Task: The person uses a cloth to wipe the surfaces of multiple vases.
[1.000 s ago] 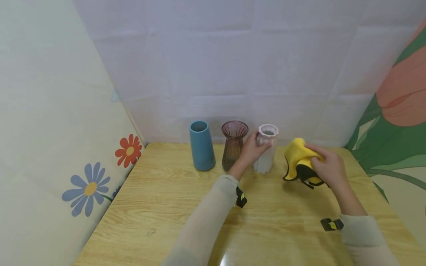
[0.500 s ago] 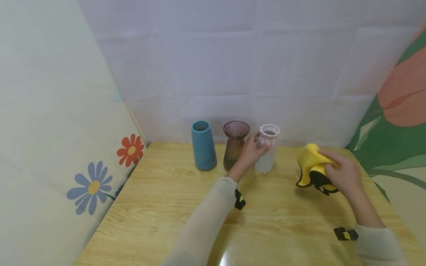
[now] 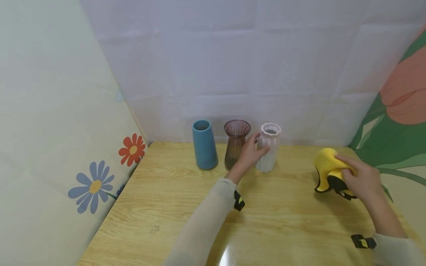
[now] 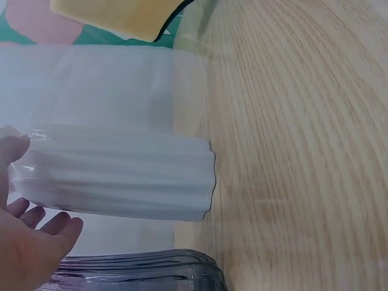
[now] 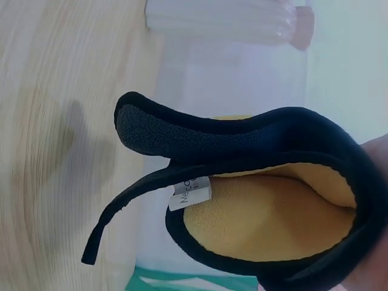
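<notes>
My left hand (image 3: pixel 249 151) holds the white fluted vase (image 3: pixel 269 147) just below its scalloped rim, with the thumb across its front. In the left wrist view, the vase (image 4: pixel 121 173) stands on the table, and several fingertips lie along its side. Further right, my right hand (image 3: pixel 364 179) pinches a soft yellow fabric piece (image 3: pixel 326 162) with black edging. It hangs slightly above the tabletop. Seen from the right wrist, this piece (image 5: pixel 267 221) has an oval hollow, dark straps and a small white label. My right fingers are mostly hidden behind it there.
A purple ribbed glass vase (image 3: pixel 237 138) stands close to the left of the white one, partly behind my left hand. Beyond it is a blue vase (image 3: pixel 205 147). The wooden table (image 3: pixel 166 192) meets a white cloth backdrop (image 3: pixel 213 66); flower-printed sheets hang at both sides.
My right hand has carried the yellow fabric piece rightward and a little toward me, away from the white vase. My left hand stays at the vase.
</notes>
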The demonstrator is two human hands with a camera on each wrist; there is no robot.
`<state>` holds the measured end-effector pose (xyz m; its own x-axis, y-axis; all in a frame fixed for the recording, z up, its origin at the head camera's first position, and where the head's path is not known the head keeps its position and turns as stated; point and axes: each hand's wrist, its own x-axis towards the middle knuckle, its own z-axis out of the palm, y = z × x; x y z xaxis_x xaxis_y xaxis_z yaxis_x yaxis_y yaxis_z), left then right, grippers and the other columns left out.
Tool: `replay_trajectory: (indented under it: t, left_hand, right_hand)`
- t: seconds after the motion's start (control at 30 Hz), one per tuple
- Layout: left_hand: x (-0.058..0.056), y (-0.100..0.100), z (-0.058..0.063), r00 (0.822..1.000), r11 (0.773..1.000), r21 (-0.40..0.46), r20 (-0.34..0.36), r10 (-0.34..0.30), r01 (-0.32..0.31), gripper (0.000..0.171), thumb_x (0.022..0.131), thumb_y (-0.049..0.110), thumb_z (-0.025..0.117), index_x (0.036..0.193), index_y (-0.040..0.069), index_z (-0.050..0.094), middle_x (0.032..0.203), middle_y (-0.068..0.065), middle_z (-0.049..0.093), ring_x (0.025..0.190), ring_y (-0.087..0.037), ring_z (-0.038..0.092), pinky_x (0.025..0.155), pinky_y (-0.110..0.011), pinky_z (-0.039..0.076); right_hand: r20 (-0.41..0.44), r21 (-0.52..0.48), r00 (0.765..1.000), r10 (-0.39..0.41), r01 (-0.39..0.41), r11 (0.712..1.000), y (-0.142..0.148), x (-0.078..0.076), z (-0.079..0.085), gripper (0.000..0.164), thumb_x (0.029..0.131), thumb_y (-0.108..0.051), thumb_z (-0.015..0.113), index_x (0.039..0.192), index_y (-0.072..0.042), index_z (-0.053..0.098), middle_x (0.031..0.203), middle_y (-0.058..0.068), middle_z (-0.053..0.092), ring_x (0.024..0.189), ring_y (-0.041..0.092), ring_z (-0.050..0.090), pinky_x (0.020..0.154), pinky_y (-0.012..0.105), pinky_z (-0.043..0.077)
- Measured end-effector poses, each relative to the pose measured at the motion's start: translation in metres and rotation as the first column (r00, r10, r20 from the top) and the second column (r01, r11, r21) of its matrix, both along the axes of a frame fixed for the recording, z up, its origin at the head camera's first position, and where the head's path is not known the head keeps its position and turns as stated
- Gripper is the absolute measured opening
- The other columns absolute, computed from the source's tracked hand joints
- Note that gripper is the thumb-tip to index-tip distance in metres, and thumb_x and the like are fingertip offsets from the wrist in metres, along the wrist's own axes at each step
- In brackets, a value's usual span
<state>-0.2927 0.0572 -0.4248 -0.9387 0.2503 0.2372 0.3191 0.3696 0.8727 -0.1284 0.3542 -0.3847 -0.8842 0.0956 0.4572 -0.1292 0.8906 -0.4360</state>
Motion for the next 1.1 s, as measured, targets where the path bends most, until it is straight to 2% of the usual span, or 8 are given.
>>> replay_trajectory:
  t: [0.13,0.2,0.27,0.37,0.47,0.67,0.87,1.1]
  left_hand:
    - [0.002,-0.003,-0.001,1.0,1.0,-0.003,-0.005,-0.017,0.017,0.075,0.093,0.032,0.074,0.156,0.011,0.037,0.156,-0.011,0.045,0.136,-0.03,0.051,0.108,-0.048,0.046]
    - [0.003,-0.004,-0.002,0.999,1.0,-0.002,-0.015,-0.029,0.029,0.075,0.094,0.031,0.074,0.156,0.01,0.037,0.156,-0.011,0.044,0.136,-0.03,0.051,0.108,-0.048,0.046]
    - [0.003,-0.006,-0.003,0.999,0.999,0.008,-0.023,-0.042,0.042,0.075,0.094,0.028,0.074,0.155,0.008,0.036,0.156,-0.012,0.044,0.136,-0.031,0.051,0.108,-0.048,0.046]
    - [0.004,-0.008,-0.003,0.998,0.998,0.019,-0.034,-0.051,0.052,0.074,0.094,0.026,0.074,0.155,0.006,0.036,0.156,-0.014,0.044,0.136,-0.031,0.051,0.108,-0.047,0.047]
    - [0.006,-0.01,-0.003,0.998,0.998,0.025,-0.03,-0.056,0.056,0.074,0.094,0.024,0.074,0.155,0.007,0.036,0.156,-0.013,0.044,0.136,-0.031,0.051,0.107,-0.047,0.048]
    - [0.011,-0.013,-0.005,0.997,0.998,0.009,-0.02,-0.069,0.069,0.075,0.094,0.026,0.074,0.156,0.012,0.036,0.157,-0.01,0.043,0.137,-0.029,0.051,0.107,-0.047,0.047]
    - [0.019,-0.017,-0.004,0.997,0.997,-0.01,-0.021,-0.072,0.072,0.075,0.094,0.028,0.074,0.156,0.012,0.036,0.157,-0.01,0.044,0.136,-0.029,0.052,0.106,-0.046,0.048]
    - [0.029,-0.023,-0.002,0.993,0.994,-0.014,-0.047,-0.111,0.11,0.073,0.094,0.026,0.074,0.156,0.013,0.037,0.156,-0.01,0.044,0.135,-0.029,0.052,0.107,-0.044,0.048]
  right_hand:
    - [-0.013,0.077,1.0,0.018,-0.017,0.997,0.008,0.005,-0.002,0.042,0.089,0.003,0.055,0.13,0.0,0.066,0.122,0.035,0.062,0.07,0.034,0.056,0.052,0.034,0.038]
    - [-0.022,0.135,0.999,0.046,-0.043,0.99,0.009,0.008,-0.006,0.042,0.088,0.005,0.058,0.129,0.0,0.065,0.123,0.033,0.063,0.081,0.044,0.062,0.055,0.044,0.046]
    - [-0.035,0.2,0.995,0.091,-0.082,0.976,0.008,0.01,-0.012,0.043,0.084,0.008,0.062,0.127,0.001,0.065,0.124,0.031,0.063,0.095,0.05,0.063,0.065,0.055,0.051]
    - [-0.052,0.281,0.987,0.155,-0.134,0.95,0.003,0.01,-0.022,0.045,0.079,0.01,0.066,0.123,0.001,0.066,0.124,0.029,0.065,0.105,0.052,0.06,0.076,0.063,0.051]
    - [-0.049,0.326,0.981,0.187,-0.161,0.932,-0.004,0.009,-0.033,0.043,0.076,0.01,0.068,0.119,0.001,0.068,0.122,0.028,0.066,0.105,0.051,0.061,0.078,0.063,0.052]
    - [0.071,0.329,0.976,0.208,-0.22,0.918,-0.02,0.009,-0.047,0.039,0.079,0.007,0.068,0.116,0.0,0.071,0.12,0.028,0.067,0.105,0.05,0.064,0.079,0.063,0.053]
    - [0.241,0.289,0.951,0.194,-0.261,0.921,-0.033,0.009,-0.054,0.039,0.083,0.005,0.066,0.12,-0.002,0.07,0.121,0.027,0.067,0.107,0.049,0.064,0.08,0.063,0.054]
    - [0.296,0.265,0.934,0.202,-0.284,0.922,-0.041,0.01,-0.063,0.038,0.083,0.005,0.066,0.119,-0.002,0.071,0.121,0.027,0.067,0.109,0.048,0.064,0.081,0.062,0.054]
